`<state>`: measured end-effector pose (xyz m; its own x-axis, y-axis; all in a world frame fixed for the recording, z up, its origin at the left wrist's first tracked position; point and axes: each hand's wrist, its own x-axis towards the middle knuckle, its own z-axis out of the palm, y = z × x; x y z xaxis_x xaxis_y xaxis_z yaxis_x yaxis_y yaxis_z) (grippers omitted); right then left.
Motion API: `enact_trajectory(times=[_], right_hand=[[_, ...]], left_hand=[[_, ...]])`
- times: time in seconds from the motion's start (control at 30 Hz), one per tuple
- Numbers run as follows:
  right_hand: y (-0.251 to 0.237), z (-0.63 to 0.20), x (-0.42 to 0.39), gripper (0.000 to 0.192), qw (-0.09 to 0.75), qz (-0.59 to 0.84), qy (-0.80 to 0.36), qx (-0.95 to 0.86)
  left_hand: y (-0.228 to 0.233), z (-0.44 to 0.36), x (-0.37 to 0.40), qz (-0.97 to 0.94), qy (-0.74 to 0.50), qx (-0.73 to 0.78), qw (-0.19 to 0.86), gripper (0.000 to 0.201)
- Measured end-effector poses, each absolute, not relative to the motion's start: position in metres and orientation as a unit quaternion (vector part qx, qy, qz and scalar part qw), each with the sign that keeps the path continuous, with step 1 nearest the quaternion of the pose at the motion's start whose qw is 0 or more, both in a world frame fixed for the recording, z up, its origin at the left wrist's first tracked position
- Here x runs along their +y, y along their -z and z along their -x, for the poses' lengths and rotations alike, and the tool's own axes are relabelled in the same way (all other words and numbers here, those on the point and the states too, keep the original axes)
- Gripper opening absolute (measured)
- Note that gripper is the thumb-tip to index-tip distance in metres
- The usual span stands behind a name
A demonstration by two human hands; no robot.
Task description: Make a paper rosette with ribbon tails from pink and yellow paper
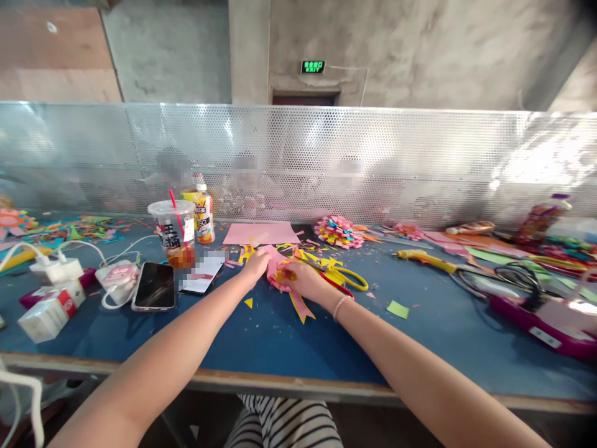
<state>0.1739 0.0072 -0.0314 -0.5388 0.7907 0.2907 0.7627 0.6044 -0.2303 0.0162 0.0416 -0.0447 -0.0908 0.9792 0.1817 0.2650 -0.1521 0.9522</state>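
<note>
Both my hands meet over a pink paper piece (276, 269) on the blue table (261, 336). My left hand (255, 266) pinches its left edge. My right hand (302, 280) presses on its right side, with pink and yellow strips (301, 306) sticking out below the fingers. Yellow-handled scissors (347, 277) lie just right of my right hand. A pink paper sheet (261, 234) lies flat behind my hands.
A plastic cup with a red straw (173, 231), a bottle (204, 214), a phone (155, 285), chargers and a small box (50, 311) are at left. A paper flower (336, 230), glue gun (422, 257), cables and paper scraps spread to the right. A perforated metal screen (373, 162) backs the table.
</note>
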Motion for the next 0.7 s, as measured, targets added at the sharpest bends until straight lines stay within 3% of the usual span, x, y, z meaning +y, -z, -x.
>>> enact_trajectory(times=[0.37,0.7], right_hand=[[0.039,-0.174,0.027,0.022,0.223,0.465,-0.096,-0.852],[0.035,-0.168,0.014,0.02,0.189,0.454,-0.008,-0.871]], left_hand=[[0.045,-0.019,0.041,-0.565,-0.515,0.534,0.362,0.008],[0.047,-0.015,0.044,-0.567,-0.521,0.521,0.368,0.007]])
